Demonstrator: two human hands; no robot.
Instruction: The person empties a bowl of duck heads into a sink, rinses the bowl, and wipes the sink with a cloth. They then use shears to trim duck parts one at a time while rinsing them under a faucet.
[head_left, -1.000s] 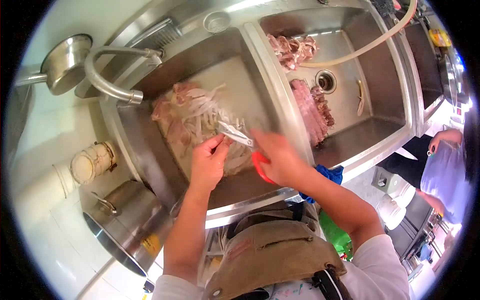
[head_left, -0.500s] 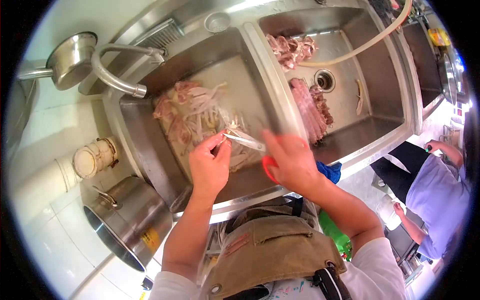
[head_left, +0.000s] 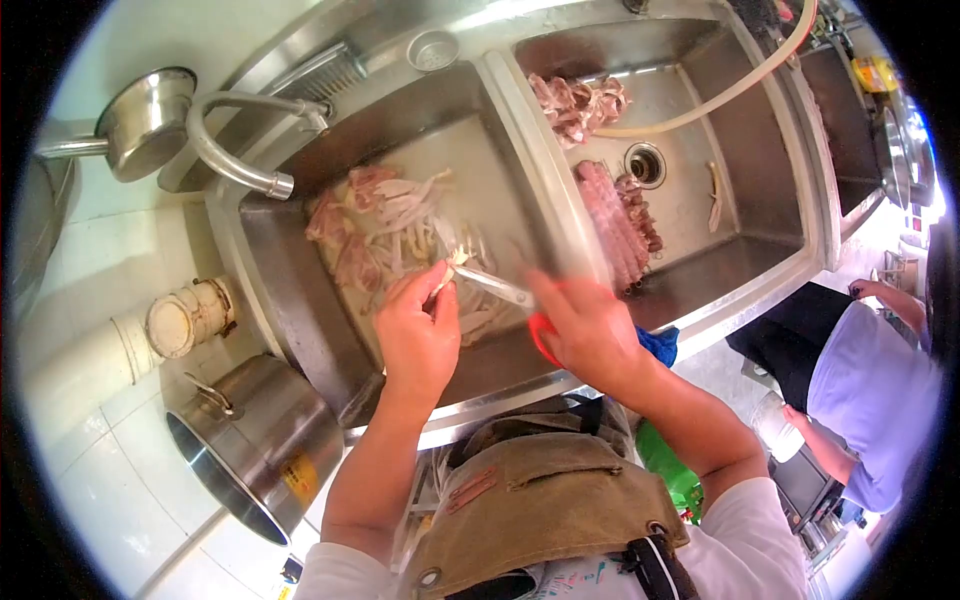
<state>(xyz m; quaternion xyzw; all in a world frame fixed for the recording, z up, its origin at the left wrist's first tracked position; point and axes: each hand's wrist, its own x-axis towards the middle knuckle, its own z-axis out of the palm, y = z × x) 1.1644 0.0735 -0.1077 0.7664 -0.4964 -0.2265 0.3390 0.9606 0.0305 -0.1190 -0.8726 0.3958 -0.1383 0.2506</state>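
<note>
Over the left sink basin [head_left: 480,140], my left hand [head_left: 415,322] pinches a small pale piece, apparently a chicken foot [head_left: 459,257], between thumb and fingers. My right hand [head_left: 590,332] is wrapped round the red handles of the scissors [head_left: 510,292], slightly blurred by motion. Their metal blades point left and look closed together, with the tips at the pale piece by my left fingertips. Below in the basin lie long pale pieces [head_left: 400,208] and pinkish raw meat [head_left: 340,235] in shallow water.
The right basin holds raw meat pieces [head_left: 575,105], skewered meat [head_left: 612,225] and a hose [head_left: 700,118]. A curved faucet [head_left: 215,160] overhangs the left basin's corner. A steel pot [head_left: 260,440] stands left. Another person [head_left: 870,380] is at the right.
The scissors' blades have come together at the pale piece. My hands stay in nearly the same place. The other person's arms have shifted slightly.
</note>
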